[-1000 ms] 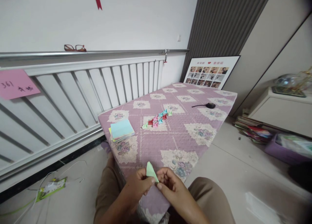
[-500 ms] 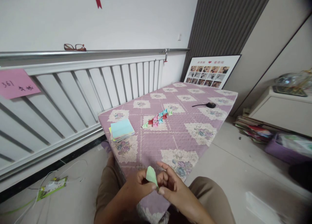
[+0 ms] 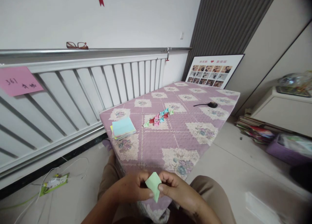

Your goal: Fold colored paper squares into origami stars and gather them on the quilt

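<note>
A folded piece of light green paper, kite-shaped with a point toward me, is held between both hands over the near edge of the table. My left hand pinches its left side, thumb on top. My right hand grips the right edge, its thumb pressed on the paper and its fingers curled behind. Farther off on the table stand several small folded paper figures in red, pink, blue and green, in two rows. A stack of coloured paper sheets, light blue on top, lies at the table's left edge.
A floral purple tablecloth covers the table. A black object with a strap lies toward its right side. Along the left runs a white radiator, with glasses on the pipe above. A power strip with cables is on the floor.
The green paper has turned to show its broad face, its point now toward me. My right fingers, spread before, have curled in around its edge. The view has shifted slightly.
</note>
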`<action>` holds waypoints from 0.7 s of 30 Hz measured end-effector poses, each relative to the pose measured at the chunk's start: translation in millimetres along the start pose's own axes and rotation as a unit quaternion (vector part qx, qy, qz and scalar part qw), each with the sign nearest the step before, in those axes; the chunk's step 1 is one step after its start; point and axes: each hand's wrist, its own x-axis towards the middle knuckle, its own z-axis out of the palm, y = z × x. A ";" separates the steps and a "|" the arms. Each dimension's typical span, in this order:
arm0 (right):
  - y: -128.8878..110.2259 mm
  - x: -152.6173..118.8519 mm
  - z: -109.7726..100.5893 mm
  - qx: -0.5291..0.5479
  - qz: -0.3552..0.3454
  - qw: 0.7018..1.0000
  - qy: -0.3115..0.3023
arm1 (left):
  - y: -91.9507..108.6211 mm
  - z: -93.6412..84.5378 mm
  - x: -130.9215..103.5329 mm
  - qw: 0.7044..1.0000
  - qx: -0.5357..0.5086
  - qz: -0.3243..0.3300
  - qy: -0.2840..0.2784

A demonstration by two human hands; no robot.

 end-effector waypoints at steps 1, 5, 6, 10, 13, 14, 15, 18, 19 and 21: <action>0.2 0.4 -0.9 -0.002 0.007 1.000 -0.005 | -0.8 -1.3 -0.1 1.000 0.011 0.000 -0.003; 1.4 3.3 -3.4 -0.003 0.018 1.000 -0.006 | -4.3 -3.9 0.9 0.998 0.051 -0.015 0.014; 1.3 4.3 -3.5 -0.007 0.017 1.000 -0.005 | -5.3 -4.1 1.5 0.998 0.059 -0.017 0.021; -3.4 9.2 -2.3 -0.033 0.000 0.999 -0.038 | -10.5 -5.3 3.4 0.996 0.082 -0.016 0.045; -8.8 13.0 -1.1 -0.028 -0.003 0.997 -0.070 | -13.9 -6.9 4.3 0.995 0.086 -0.015 0.046; -10.1 14.3 -1.1 -0.026 -0.001 0.997 -0.074 | -14.5 -7.6 4.5 0.996 0.081 -0.013 0.043; -11.0 15.5 -1.3 -0.028 0.002 0.997 -0.076 | -14.8 -8.2 4.8 0.996 0.077 -0.011 0.040; -11.3 18.9 -3.3 -0.038 0.019 0.995 -0.087 | -14.4 -10.6 5.1 0.997 0.068 -0.009 0.034; -10.7 20.0 -4.3 -0.038 0.026 0.995 -0.093 | -14.2 -11.5 5.0 0.997 0.067 -0.010 0.034; -9.1 22.1 -6.5 -0.027 0.042 0.993 -0.109 | -13.8 -13.4 4.2 0.998 0.053 -0.015 0.037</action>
